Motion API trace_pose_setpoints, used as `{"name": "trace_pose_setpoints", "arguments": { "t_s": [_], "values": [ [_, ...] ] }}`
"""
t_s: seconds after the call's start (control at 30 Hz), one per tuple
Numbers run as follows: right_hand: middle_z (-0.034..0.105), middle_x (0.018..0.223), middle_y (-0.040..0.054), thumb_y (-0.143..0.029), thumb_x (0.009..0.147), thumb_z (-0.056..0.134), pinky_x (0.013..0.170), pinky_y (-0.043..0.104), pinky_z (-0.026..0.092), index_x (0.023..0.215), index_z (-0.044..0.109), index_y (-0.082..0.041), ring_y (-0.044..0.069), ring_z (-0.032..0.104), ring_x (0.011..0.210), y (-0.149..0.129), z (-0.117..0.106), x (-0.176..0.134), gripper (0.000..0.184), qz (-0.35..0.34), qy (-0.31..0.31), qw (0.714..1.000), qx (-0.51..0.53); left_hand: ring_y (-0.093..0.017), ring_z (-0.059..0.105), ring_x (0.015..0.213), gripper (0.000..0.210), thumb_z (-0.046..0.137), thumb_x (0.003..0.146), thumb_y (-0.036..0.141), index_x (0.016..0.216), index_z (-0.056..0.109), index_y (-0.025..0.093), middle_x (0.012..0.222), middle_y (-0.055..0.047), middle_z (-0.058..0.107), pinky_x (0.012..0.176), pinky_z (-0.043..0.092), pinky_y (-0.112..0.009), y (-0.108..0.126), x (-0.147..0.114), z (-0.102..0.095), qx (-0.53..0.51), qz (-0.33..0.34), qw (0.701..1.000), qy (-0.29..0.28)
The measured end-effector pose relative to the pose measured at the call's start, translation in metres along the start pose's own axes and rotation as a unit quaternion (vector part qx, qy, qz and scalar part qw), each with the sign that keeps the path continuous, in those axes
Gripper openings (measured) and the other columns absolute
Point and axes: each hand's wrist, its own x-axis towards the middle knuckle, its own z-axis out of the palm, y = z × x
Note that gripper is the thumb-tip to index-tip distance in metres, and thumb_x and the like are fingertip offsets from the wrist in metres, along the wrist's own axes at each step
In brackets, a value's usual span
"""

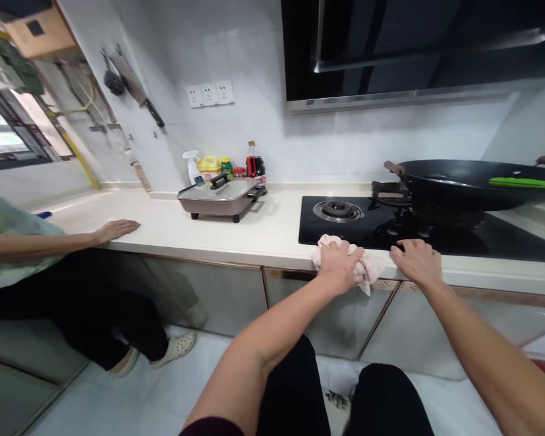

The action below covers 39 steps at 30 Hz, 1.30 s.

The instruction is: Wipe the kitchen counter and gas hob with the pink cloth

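Note:
A pale pink cloth (pixel 371 266) lies bunched over the front edge of the white counter (pixel 236 239), at the near left corner of the black glass stove (pixel 367 229). My left hand (pixel 338 265) has its fingers closed over the cloth and presses it against the edge. Further right, my right hand (pixel 418 260) rests on the counter edge by the front of the stove. Its fingers lie over the rim with nothing in them. Left of centre on the stove is a bare burner (pixel 338 211).
A black wok (pixel 458 181) with a green utensil (pixel 524 183) sits on the right burner. An electric pan with a lid (pixel 220 197) stands before several bottles. At the left, another person's hand (pixel 115 231) rests on the counter. A range hood (pixel 404 54) overhangs the stove.

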Motion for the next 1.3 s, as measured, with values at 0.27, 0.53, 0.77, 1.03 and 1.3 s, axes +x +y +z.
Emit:
{"name": "trace_pose_setpoints", "arguments": {
  "t_s": [0.27,0.53,0.77,1.03,1.3],
  "values": [
    [0.060,0.138,0.0165,-0.046,0.096,0.036,0.111,0.053,0.041,0.132,0.067,-0.020,0.036,0.053,0.128,0.007,0.001,0.001,0.054,0.001,-0.021,1.000,0.010,-0.034,0.052,0.130,0.085,0.085,0.078,0.048,0.153,0.047,0.032,0.153,-0.012,0.051,0.097,0.047,-0.045,-0.069,-0.034,-0.008,-0.015,0.062,0.998,-0.021],
    [0.058,0.141,0.0160,-0.045,0.096,0.034,0.115,0.052,0.038,0.137,0.064,-0.019,0.035,0.052,0.129,0.005,0.001,0.000,0.057,-0.001,-0.029,0.999,0.018,-0.033,0.047,0.144,0.088,0.084,0.075,0.037,0.154,0.046,0.030,0.161,-0.013,0.048,0.115,0.037,-0.048,-0.221,-0.120,-0.060,0.033,-0.105,0.991,-0.078],
    [0.059,0.138,0.0167,-0.046,0.098,0.034,0.115,0.051,0.037,0.135,0.065,-0.018,0.035,0.053,0.127,-0.001,0.000,-0.003,0.056,-0.005,-0.014,1.000,0.008,-0.045,0.033,0.149,0.089,0.082,0.072,0.042,0.151,0.045,0.027,0.155,-0.021,0.047,0.115,0.028,-0.061,-0.305,-0.164,-0.105,0.186,-0.295,0.921,-0.172],
    [0.056,0.139,0.0200,-0.061,0.098,0.030,0.119,0.055,0.030,0.135,0.062,-0.015,0.037,0.047,0.133,-0.008,-0.001,0.002,0.067,0.028,-0.053,0.998,-0.001,-0.042,0.052,0.121,0.092,0.079,0.076,0.049,0.154,0.042,0.016,0.134,-0.025,0.055,0.104,0.034,-0.050,-0.250,-0.142,-0.085,0.215,-0.285,0.920,-0.159],
    [0.056,0.139,0.0214,-0.060,0.099,0.033,0.119,0.057,0.029,0.133,0.062,-0.014,0.038,0.047,0.133,-0.011,-0.004,0.002,0.064,0.025,-0.040,0.999,0.011,-0.042,0.049,0.122,0.114,0.094,0.059,0.059,0.155,0.046,0.022,0.142,-0.024,0.051,0.107,0.034,-0.055,-0.115,-0.066,-0.037,0.095,-0.180,0.974,-0.096]
  ]
}}
